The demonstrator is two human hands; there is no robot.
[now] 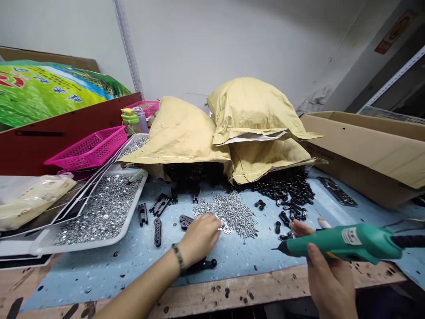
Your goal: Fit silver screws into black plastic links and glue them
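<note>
My left hand (199, 239), with a beaded bracelet at the wrist, rests on the blue mat (99, 279) at the edge of a heap of small silver screws (232, 215). Whether its fingertips pinch any screws is hidden. My right hand (328, 279) grips a green electric screwdriver (341, 243) with a black cord, its bit pointing left. Near the bit lie black plastic link pieces (285, 217) in a loose pile. A few more black pieces (157, 231) lie left of my left hand, and one black part (201, 266) sits under my left wrist.
A white tray of silver washers or nuts (99, 208) sits left, with a pink perforated basket (88, 148) behind it. Stuffed kraft paper bags (252, 115) stand at the back. A cardboard box (365, 155) is at right. The wooden table edge (232, 292) runs along the front.
</note>
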